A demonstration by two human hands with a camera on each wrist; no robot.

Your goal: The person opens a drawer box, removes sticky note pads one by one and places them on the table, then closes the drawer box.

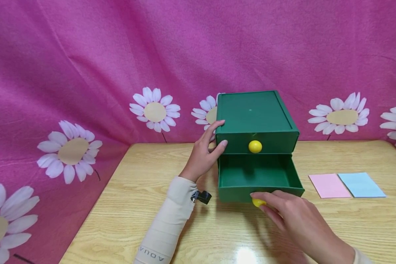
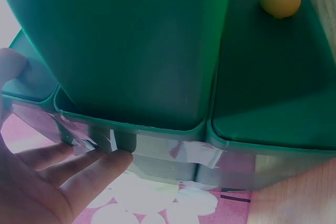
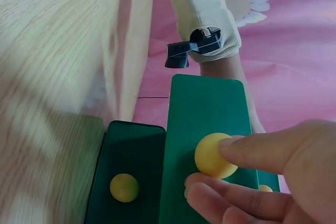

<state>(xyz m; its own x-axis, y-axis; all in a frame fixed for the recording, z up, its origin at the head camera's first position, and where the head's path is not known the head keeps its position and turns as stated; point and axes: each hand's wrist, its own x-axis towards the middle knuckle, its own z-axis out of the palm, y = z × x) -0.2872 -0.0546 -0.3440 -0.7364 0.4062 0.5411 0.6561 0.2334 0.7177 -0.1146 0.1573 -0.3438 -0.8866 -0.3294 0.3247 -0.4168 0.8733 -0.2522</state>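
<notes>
A green cabinet [image 1: 254, 110] of small drawers stands on the table, with a yellow knob [image 1: 255, 146] on its shut top drawer. Below that, the middle drawer [image 1: 232, 195] is pulled well out, and its visible inside holds nothing. My right hand [image 1: 298, 220] pinches this drawer's yellow knob [image 3: 207, 156] between thumb and fingers. My left hand [image 1: 202, 154] rests on the cabinet's left front corner, fingers along the side and thumb on the top drawer's front. In the right wrist view a bottom drawer [image 3: 131, 145] shows another yellow knob [image 3: 124, 188].
Right of the cabinet, a pink paper square [image 1: 330, 186] and a light blue one [image 1: 362, 184] lie side by side on the wooden table [image 1: 158, 165]. A magenta cloth [image 1: 184, 47] with white flowers hangs behind. A black clip [image 1: 202, 197] sits at my left cuff.
</notes>
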